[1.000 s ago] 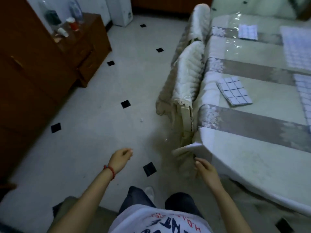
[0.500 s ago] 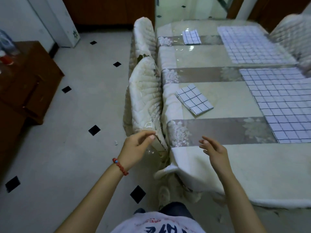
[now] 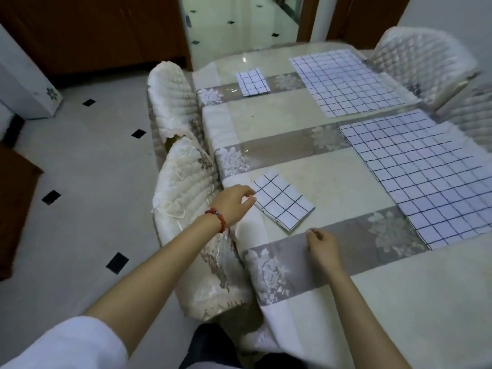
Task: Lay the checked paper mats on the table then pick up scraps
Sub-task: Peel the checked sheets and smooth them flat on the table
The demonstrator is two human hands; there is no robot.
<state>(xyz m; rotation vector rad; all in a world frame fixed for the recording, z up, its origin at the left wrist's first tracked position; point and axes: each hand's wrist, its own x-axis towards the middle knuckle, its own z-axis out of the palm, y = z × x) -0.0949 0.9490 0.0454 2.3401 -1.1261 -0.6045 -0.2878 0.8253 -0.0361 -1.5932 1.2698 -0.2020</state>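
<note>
Mats first: two big checked ones lie flat on the right of the surface [image 3: 306,182], one near [image 3: 431,177] and one far [image 3: 346,81], plus a folded mat [image 3: 283,202] near the left edge and another folded one [image 3: 253,81] at the far end. Since half a second ago both hands moved forward over the surface. Left hand [image 3: 232,203] has curled fingertips just touching the near folded mat's corner. Right hand [image 3: 323,246] hovers loosely curled, holding nothing.

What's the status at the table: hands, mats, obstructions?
Left hand at near folded mat's corner, grip unclear. Right hand open, empty. Two mats spread, two folded. Nothing blocking.
</note>
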